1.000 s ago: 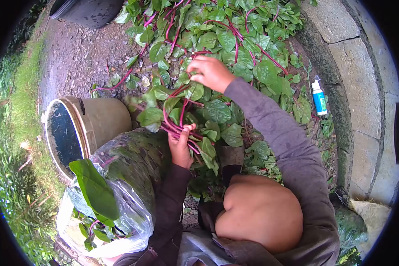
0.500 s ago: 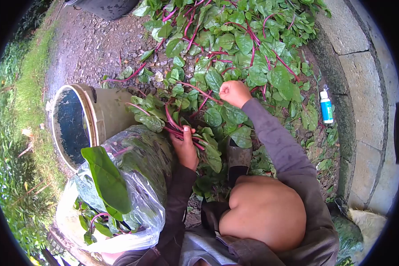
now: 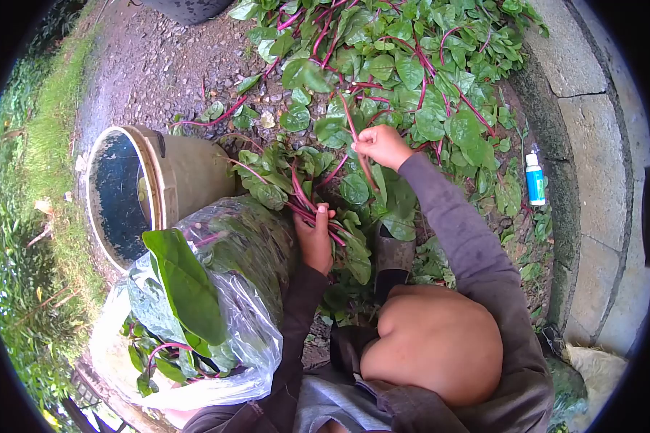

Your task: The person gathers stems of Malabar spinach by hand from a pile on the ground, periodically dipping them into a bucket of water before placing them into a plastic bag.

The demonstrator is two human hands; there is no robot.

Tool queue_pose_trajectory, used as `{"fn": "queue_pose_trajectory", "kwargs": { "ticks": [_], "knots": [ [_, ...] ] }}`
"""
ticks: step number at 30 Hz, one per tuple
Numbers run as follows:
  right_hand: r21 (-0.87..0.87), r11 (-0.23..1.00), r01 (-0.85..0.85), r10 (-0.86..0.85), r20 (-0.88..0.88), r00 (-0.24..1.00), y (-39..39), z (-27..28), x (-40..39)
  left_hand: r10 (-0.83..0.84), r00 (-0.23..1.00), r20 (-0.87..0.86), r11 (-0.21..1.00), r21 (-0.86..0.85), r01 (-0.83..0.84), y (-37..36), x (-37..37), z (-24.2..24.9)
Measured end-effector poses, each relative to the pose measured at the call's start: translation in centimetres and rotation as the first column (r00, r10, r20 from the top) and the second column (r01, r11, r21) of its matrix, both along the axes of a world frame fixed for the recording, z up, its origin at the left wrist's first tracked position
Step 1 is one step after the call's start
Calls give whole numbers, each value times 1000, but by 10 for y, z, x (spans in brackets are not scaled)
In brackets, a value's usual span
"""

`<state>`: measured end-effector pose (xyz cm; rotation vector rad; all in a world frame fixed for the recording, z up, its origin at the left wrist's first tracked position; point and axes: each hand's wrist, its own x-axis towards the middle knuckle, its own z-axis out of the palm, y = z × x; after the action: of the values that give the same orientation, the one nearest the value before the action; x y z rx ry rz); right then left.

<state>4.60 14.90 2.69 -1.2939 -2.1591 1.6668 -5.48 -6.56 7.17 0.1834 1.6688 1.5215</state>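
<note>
My left hand is closed round a bunch of purple-red stems with green leaves, just right of a clear plastic bag filled with leafy greens. Between the fingertips of my right hand is a single reddish stem, held upright with a leaf at its upper end. Behind and around that hand spreads a large heap of green leaves with purple stems on the ground. One big leaf sticks out over the bag's mouth.
A pale bucket lies on its side at the left, its blue inside showing. A dark container stands at the top. At the right are a small white and blue bottle and a concrete block edge. My bent knee is below.
My right hand now holds a stem raised off the heap; before, it was closed over the leaves. The whole view has shifted slightly, while my left hand keeps its bunch.
</note>
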Motion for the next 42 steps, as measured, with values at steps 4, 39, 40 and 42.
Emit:
{"fn": "queue_pose_trajectory", "kwargs": {
  "ticks": [4,39,40,42],
  "knots": [
    [-405,908,-109,18,-222,975,-21,27,-15,-72,995,68,997,42,70,1,3,-1],
    [421,893,-158,115,127,985,-50,82,42,-48,920,389,999,35,38,-2,7,-6],
    [393,890,-232,222,72,972,-56,84,41,-58,920,388,998,36,48,-2,7,-8],
    [351,874,-336,362,-8,932,-77,79,39,-80,919,386,997,35,71,-2,5,-13]
  ]
}}
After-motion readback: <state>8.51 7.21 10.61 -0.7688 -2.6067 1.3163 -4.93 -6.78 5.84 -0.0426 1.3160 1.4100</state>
